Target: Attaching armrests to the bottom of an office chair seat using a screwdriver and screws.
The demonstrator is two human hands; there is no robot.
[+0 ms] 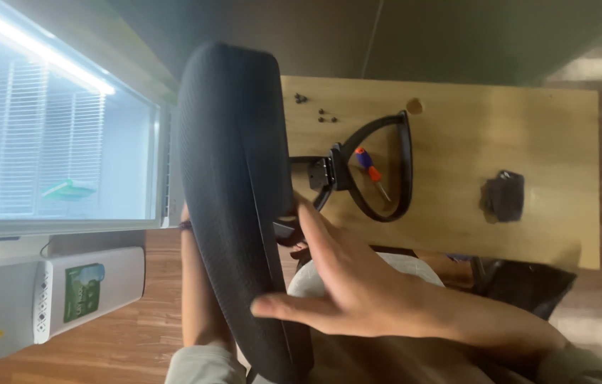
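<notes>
I steady the black mesh chair backrest (233, 206), standing against the wooden table (528, 135), with my right hand (343, 284) spread flat on it; my left hand is hidden behind, grip unclear. Best to press evenly so the backrest stays square to the black armrest loop (406, 167).

The black chair cushion (233, 206) fills the left middle, blocking passage there. Right of it, the worktop (550, 128) holds obstacles — a black armrest loop (395, 171) with a screwdriver (370, 171) inside, small screws (322, 114) far left, and a dark cloth (505, 195) — with bare wood between loop and cloth.
</notes>
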